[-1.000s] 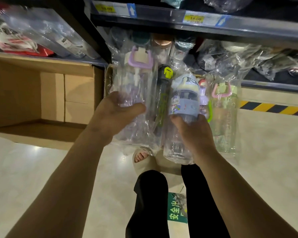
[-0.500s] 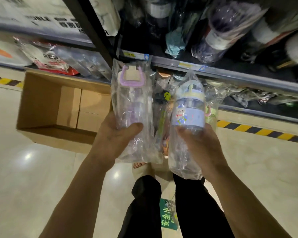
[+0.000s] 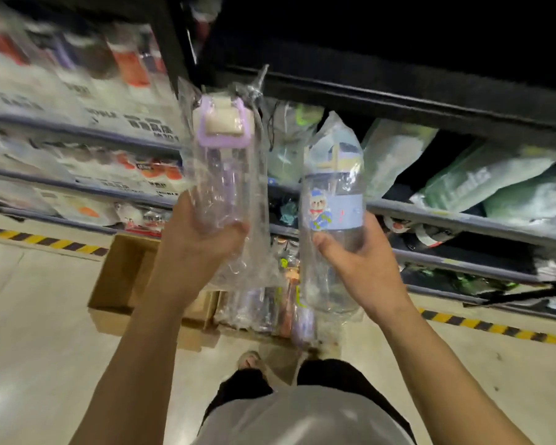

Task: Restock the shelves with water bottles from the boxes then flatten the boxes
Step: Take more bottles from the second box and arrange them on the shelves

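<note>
A: Purple-lidded bottle (image 3: 226,175), bagged in clear plastic: position?

B: Upright, raised before the shelves (image 3: 446,220). Left hand (image 3: 203,239) wraps its lower body, fingers curled round, thumb in front.

A: Second item?

B: Bear-label bottle (image 3: 333,220), also bagged, upright, just beside the first, not touching. Right hand (image 3: 363,268) clasps its lower half.

A: Surroundings?

B: More bagged bottles (image 3: 264,303) below the hands, beside an open cardboard box (image 3: 122,284) on the floor. Shelf goods blurred.
</note>
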The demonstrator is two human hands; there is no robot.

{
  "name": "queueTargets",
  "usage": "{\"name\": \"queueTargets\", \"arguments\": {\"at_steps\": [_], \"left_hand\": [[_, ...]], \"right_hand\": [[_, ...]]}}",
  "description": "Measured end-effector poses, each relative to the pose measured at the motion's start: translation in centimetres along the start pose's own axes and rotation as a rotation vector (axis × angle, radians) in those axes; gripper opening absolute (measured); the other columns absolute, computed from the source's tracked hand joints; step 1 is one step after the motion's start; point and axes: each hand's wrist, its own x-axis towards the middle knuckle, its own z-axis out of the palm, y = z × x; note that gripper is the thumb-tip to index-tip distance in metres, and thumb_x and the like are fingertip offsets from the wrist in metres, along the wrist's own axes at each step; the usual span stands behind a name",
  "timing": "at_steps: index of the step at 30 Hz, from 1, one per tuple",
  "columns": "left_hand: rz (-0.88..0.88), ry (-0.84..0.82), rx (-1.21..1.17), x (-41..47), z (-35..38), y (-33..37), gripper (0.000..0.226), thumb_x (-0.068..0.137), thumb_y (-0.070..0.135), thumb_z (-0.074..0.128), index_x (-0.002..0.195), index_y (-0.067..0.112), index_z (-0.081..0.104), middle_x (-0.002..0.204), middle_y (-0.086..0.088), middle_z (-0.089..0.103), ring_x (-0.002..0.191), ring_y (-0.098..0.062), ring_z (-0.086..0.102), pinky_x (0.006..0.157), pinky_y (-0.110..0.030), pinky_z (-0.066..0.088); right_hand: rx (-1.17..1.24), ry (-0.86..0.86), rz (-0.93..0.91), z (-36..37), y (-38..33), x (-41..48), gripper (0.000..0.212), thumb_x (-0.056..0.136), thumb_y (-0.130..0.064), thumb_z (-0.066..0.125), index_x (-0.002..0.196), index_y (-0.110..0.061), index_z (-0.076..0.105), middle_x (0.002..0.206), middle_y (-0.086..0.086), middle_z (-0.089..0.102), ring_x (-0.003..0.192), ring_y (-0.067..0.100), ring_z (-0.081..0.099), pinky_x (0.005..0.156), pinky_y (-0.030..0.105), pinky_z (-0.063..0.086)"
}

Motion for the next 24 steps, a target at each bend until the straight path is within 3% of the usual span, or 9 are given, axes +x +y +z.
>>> {"name": "queueTargets", "arguments": {"at_steps": [2, 4, 7, 10, 14, 19, 21, 24], "left_hand": [[0.046, 0.017, -0.032, -1.0, -0.5, 3.0, 0.059, 0.08, 0.026, 0.085, 0.127, 0.049, 0.059, 0.114, 0.022, 0.073, 0.099, 0.0, 0.073, 0.067, -0.014, 0.058], [0.085, 0.014, -0.068, -1.1, -0.8, 6.4, 0.069, 0.071, 0.038, 0.092, 0.125, 0.061, 0.056, 0.113, 0.029, 0.072, 0.098, 0.004, 0.072, 0.066, -0.016, 0.058], [0.192, 0.014, -0.085, 0.0, -0.9, 11.2, 0.092, 0.06, 0.046, 0.085, 0.143, 0.055, 0.045, 0.114, 0.037, 0.068, 0.103, 0.01, 0.068, 0.064, -0.014, 0.057], [0.324, -0.01, -0.075, 1.5, -0.1, 15.0, 0.082, 0.071, 0.031, 0.084, 0.144, 0.042, 0.047, 0.12, 0.03, 0.069, 0.113, 0.004, 0.067, 0.076, -0.011, 0.056], [0.409, -0.021, -0.026, 3.8, 2.1, 18.1, 0.069, 0.082, 0.023, 0.087, 0.124, 0.063, 0.051, 0.12, 0.032, 0.067, 0.112, 0.008, 0.065, 0.078, -0.008, 0.054], [0.38, 0.046, -0.002, 7.6, 6.3, 18.3, 0.072, 0.072, 0.039, 0.087, 0.127, 0.059, 0.045, 0.118, 0.025, 0.069, 0.108, 0.0, 0.07, 0.081, -0.017, 0.058], [0.349, 0.102, 0.036, 8.9, 7.9, 17.8, 0.082, 0.066, 0.049, 0.087, 0.133, 0.055, 0.041, 0.123, 0.023, 0.067, 0.111, -0.001, 0.069, 0.091, -0.025, 0.055], [0.344, 0.228, 0.085, 11.2, 9.9, 17.4, 0.078, 0.07, 0.046, 0.089, 0.122, 0.068, 0.036, 0.123, 0.038, 0.053, 0.112, 0.014, 0.058, 0.092, -0.022, 0.047]], "right_hand": [[-0.003, 0.017, -0.073, -0.9, -3.3, -1.3, 0.057, 0.08, -0.04, 0.084, 0.13, -0.034, 0.057, 0.115, -0.031, 0.068, 0.106, -0.01, 0.064, 0.077, 0.003, 0.046], [-0.007, 0.057, -0.163, -1.7, -6.7, -1.8, 0.058, 0.07, -0.055, 0.079, 0.123, -0.042, 0.057, 0.112, -0.032, 0.068, 0.101, -0.011, 0.065, 0.075, 0.003, 0.047], [0.016, 0.108, -0.287, -3.4, -11.1, -1.5, 0.057, 0.067, -0.06, 0.074, 0.119, -0.05, 0.054, 0.111, -0.039, 0.064, 0.101, -0.015, 0.063, 0.073, 0.001, 0.045], [0.061, 0.128, -0.382, -5.2, -14.6, -0.5, 0.061, 0.07, -0.057, 0.075, 0.125, -0.047, 0.051, 0.115, -0.037, 0.063, 0.104, -0.013, 0.062, 0.076, 0.002, 0.046], [0.113, 0.11, -0.438, -7.2, -16.9, 2.0, 0.07, 0.07, -0.058, 0.077, 0.131, -0.04, 0.05, 0.118, -0.035, 0.063, 0.107, -0.01, 0.063, 0.078, 0.004, 0.047], [0.121, 0.018, -0.388, -9.4, -16.1, 7.2, 0.069, 0.082, -0.036, 0.087, 0.137, -0.035, 0.046, 0.114, -0.037, 0.062, 0.105, -0.013, 0.062, 0.078, 0.008, 0.049], [0.114, -0.005, -0.373, -10.1, -15.7, 9.5, 0.074, 0.082, -0.034, 0.087, 0.141, -0.035, 0.043, 0.116, -0.031, 0.062, 0.107, -0.012, 0.061, 0.08, 0.011, 0.051], [0.081, -0.042, -0.401, -11.1, -15.8, 12.9, 0.084, 0.081, -0.032, 0.088, 0.148, -0.033, 0.038, 0.126, -0.027, 0.061, 0.11, -0.013, 0.061, 0.083, 0.01, 0.05]]}}
